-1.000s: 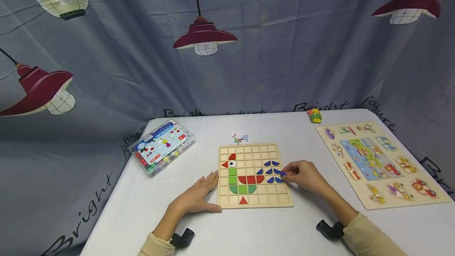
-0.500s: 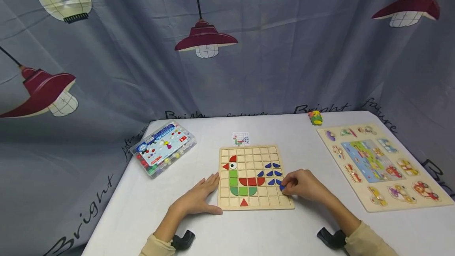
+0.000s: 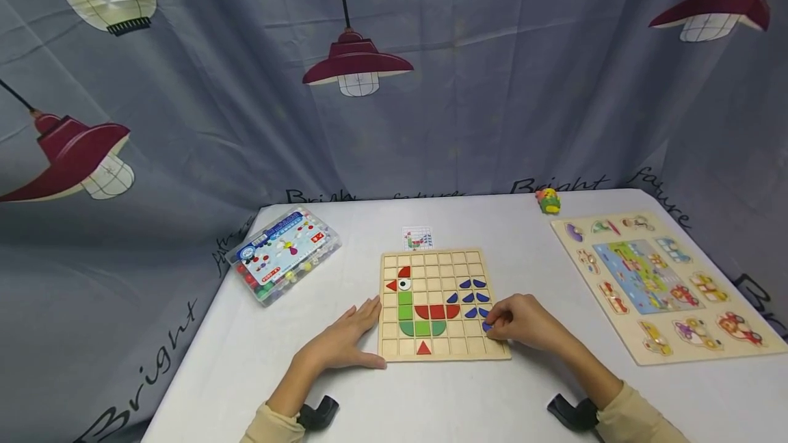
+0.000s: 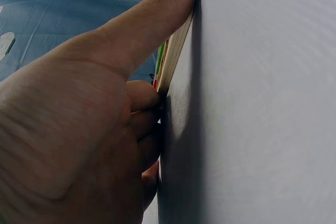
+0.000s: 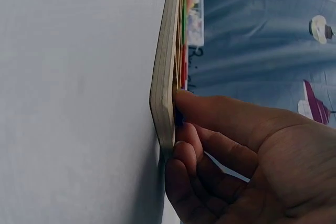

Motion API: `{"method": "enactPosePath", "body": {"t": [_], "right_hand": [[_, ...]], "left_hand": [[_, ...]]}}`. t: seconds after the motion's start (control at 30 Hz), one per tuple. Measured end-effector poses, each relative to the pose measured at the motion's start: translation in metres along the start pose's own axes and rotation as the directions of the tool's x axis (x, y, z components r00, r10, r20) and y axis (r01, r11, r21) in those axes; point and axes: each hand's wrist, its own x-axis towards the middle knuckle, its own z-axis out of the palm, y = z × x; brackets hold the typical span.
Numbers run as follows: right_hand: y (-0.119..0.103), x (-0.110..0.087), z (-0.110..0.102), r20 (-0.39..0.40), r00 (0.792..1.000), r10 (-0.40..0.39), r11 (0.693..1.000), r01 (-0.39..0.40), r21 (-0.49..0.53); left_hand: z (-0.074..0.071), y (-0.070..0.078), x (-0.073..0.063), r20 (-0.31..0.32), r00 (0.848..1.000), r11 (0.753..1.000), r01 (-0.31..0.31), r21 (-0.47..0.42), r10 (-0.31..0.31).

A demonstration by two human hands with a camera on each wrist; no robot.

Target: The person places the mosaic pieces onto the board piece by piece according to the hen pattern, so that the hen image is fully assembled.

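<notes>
A square wooden grid board lies on the white table. Red, green and blue shapes form a bird figure in its cells, with a white eye piece. My left hand rests against the board's left side, fingers extended, thumb at the near left corner. At the right edge, the thumb and fingertips of my right hand pinch a blue curved piece, partly covered by them. Several blue pieces sit just beyond it. In the right wrist view only a sliver of the blue piece shows.
Behind the board lies a small pattern card. A clear box of coloured pegs stands at the left. On the right are a large wooden picture puzzle and, at the back, a small green toy figure.
My right hand has moved the pinched blue piece toward me, down the board's right edge to a nearer row; it shifts only slightly lately. The left hand has stayed in place.
</notes>
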Motion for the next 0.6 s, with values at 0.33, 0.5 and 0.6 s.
{"method": "enactPosePath", "body": {"t": [0.33,0.5,0.6], "right_hand": [[-0.0049,-0.0013,0.0016,-0.004,0.999,0.032,0.999,-0.033,-0.024],[-0.0056,-0.0027,0.0042,-0.010,0.999,0.045,0.998,-0.046,-0.037],[-0.0059,-0.0038,0.0053,-0.010,0.999,0.035,0.999,-0.035,-0.031]], "left_hand": [[0.0002,0.0008,0.0004,0.004,1.000,1.000,0.010,-0.012,-0.010],[0.0009,0.0014,-0.0004,0.011,1.000,1.000,0.013,-0.012,-0.013],[0.0018,0.0018,-0.0013,0.014,1.000,1.000,0.019,-0.008,-0.018]]}}
